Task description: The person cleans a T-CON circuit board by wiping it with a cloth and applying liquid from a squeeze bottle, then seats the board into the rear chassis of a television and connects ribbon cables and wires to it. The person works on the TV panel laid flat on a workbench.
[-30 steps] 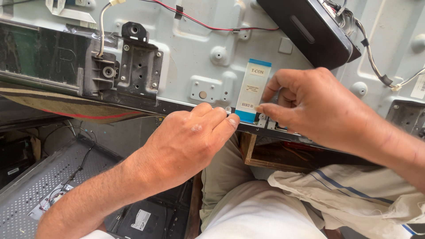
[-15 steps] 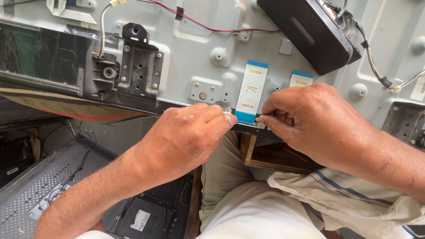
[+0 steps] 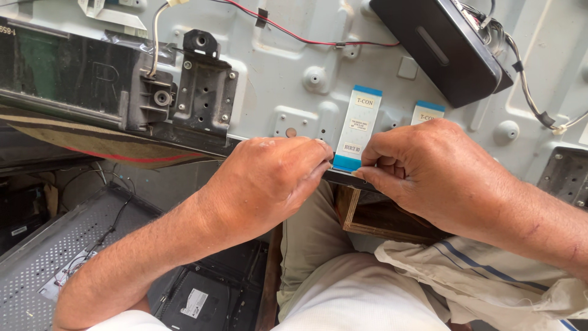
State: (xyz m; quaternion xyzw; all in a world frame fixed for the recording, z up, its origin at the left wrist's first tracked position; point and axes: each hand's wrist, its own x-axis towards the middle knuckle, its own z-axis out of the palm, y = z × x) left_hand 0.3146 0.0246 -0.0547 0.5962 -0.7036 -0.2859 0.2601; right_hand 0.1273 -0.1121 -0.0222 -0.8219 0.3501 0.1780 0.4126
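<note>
The flat ribbon cable [image 3: 357,129], white with blue ends, lies against the grey metal back panel [image 3: 294,55] near its lower edge, its bottom blue end meeting the dark strip [image 3: 352,180] that runs along that edge. Both hands are bunched right there. The left hand [image 3: 269,178] comes in from the lower left, fingers curled almost shut, their tips pressed at the cable's lower blue end beside the strip (whether they actually pinch it I cannot tell, the knuckles cover the contact). The right hand [image 3: 432,175] reaches in from the right, thumb and forefinger closed together on the edge of the strip just beside that same blue end; the other fingers are folded under.

A second ribbon cable [image 3: 427,113] of the same kind peeks out above the right hand's knuckles, its lower part hidden. Up the panel toward the top right corner sits a black oblong box [image 3: 441,46] with dark wires [image 3: 527,86] trailing off its side. A red and black wire pair [image 3: 306,40] crosses the panel's upper part. Toward the left edge, a dark perforated bracket [image 3: 205,92] is screwed on, next to a long black housing [image 3: 61,79]. Below the panel's edge a wooden frame [image 3: 367,220] shows, and a striped cloth [image 3: 484,276] lies over the person's lap.
</note>
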